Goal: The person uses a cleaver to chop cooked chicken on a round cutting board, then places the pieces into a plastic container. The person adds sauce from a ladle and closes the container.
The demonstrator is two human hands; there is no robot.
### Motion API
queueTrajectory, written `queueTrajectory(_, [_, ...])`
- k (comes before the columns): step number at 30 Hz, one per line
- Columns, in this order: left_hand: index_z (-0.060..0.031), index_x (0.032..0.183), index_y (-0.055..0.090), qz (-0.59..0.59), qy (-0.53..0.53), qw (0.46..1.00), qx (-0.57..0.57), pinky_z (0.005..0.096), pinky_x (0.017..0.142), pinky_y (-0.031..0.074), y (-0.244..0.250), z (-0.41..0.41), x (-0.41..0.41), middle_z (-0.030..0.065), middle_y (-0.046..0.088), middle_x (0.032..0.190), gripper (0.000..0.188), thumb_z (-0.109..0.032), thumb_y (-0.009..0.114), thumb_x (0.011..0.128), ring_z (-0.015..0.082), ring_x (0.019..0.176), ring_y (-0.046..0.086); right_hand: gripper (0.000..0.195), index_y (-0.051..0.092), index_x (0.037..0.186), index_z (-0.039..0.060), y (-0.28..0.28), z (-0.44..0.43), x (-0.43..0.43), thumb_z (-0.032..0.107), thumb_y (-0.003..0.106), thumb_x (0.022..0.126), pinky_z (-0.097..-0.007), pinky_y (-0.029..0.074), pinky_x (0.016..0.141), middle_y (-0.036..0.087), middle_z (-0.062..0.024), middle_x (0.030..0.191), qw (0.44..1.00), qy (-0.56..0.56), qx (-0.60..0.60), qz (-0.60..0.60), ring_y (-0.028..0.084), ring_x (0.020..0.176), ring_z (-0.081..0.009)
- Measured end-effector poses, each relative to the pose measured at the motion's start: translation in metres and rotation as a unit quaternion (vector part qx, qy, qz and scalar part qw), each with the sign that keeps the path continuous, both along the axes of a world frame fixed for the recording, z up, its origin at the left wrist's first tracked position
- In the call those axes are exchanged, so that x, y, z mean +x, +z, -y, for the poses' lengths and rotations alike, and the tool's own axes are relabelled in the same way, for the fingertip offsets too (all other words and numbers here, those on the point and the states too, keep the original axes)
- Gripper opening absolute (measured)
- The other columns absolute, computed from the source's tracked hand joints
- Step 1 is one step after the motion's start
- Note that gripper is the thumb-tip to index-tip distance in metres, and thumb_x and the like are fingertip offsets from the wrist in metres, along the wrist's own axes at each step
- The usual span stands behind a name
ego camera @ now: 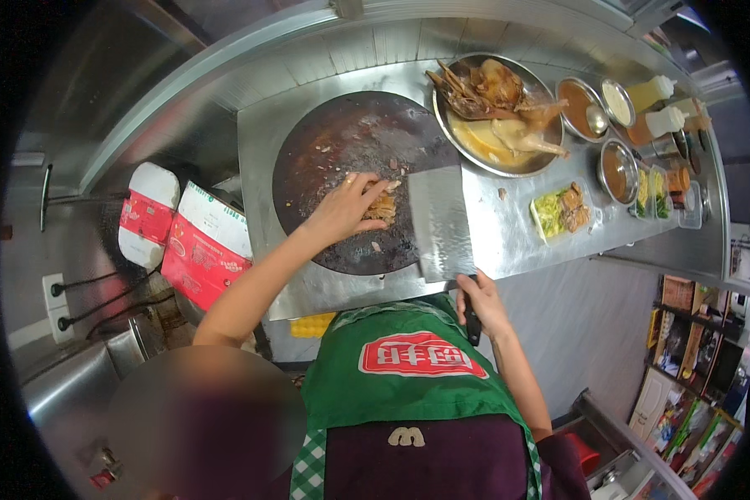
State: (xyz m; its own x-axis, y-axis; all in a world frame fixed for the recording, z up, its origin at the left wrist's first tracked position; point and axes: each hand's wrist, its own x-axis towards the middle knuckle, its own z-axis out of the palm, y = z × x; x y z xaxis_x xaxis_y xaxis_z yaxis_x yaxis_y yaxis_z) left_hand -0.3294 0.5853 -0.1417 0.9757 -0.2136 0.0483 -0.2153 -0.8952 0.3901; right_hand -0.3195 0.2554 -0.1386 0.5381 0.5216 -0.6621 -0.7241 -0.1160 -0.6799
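My left hand (344, 206) rests over a small pile of chopped meat (382, 209) on a dark round chopping block (325, 150), its fingers curved around the pieces. In my right hand (482, 306) is the black handle of a wide cleaver (444, 222). The blade lies flat-looking over the block's right edge, to the right of the meat and apart from it. Small scraps are scattered over the block. To the right, an open plastic container (560, 212) holds shredded greens and meat pieces.
A large steel bowl (440, 119) of cooked poultry stands behind at the right. Beyond it are a bowl of brown sauce with a ladle (595, 119), another sauce bowl (617, 172), squeeze bottles (659, 122) and small containers. Red and white cardboard (200, 256) stands left of the steel counter (256, 187).
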Motion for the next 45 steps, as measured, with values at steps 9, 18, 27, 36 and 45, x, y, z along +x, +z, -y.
queueTrajectory(9, [-0.0063,0.128,0.049,0.052,0.142,0.988,-0.018,0.0423,0.084,0.049,-0.011,0.038,-0.012,0.0134,0.049,0.115,0.068,-0.037,0.076,0.073,0.0344,0.104,0.050,0.019,0.049,0.097,0.0035,-0.009,-0.025,-0.003,0.023,0.052,0.096,-0.0258,0.037,0.037,0.051,-0.0040,0.055,0.996,0.057,0.061,-0.043,0.046,0.037,-0.0135])
queueTrajectory(18, [-0.0086,0.127,0.051,0.107,-0.165,0.975,-0.109,0.0390,0.084,0.048,0.019,0.206,0.143,0.0132,0.049,0.115,0.063,-0.035,0.075,0.075,0.0317,0.103,0.052,0.015,0.045,0.100,0.0073,0.032,0.114,0.000,0.021,0.050,0.096,-0.0283,0.037,0.033,0.048,-0.0061,0.053,0.967,-0.247,0.062,-0.016,0.045,0.034,-0.0175])
queueTrajectory(27, [-0.0094,0.131,0.050,0.042,-0.359,0.929,-0.073,0.0403,0.096,0.041,-0.025,0.265,0.244,0.0129,0.051,0.120,0.064,-0.032,0.074,0.076,0.0320,0.109,0.049,0.017,0.046,0.091,0.0063,0.049,0.180,0.000,0.022,0.054,0.095,-0.0288,0.037,0.031,0.050,-0.0059,0.053,0.935,-0.352,-0.044,-0.011,0.045,0.032,-0.0178])
queueTrajectory(36, [0.0015,0.135,0.042,0.051,-0.292,0.955,0.017,0.0445,0.106,0.034,-0.028,0.272,0.215,0.0142,0.041,0.143,0.054,-0.026,0.057,0.091,0.0292,0.132,0.039,0.017,0.047,0.088,0.0070,0.051,0.195,0.023,0.021,0.056,0.094,-0.0283,0.038,0.033,0.052,-0.0054,0.055,0.947,-0.321,-0.033,0.007,0.047,0.035,-0.0161])
queueTrajectory(45, [-0.0034,0.141,0.037,0.027,-0.266,0.963,0.046,0.0508,0.110,0.028,-0.042,0.271,0.202,0.0103,0.030,0.151,0.059,-0.038,0.050,0.094,0.0257,0.138,0.030,0.017,0.049,0.091,0.0054,0.049,0.194,0.024,0.020,0.055,0.094,-0.0278,0.036,0.033,0.052,-0.0050,0.054,0.952,-0.298,-0.067,-0.003,0.046,0.034,-0.0154])
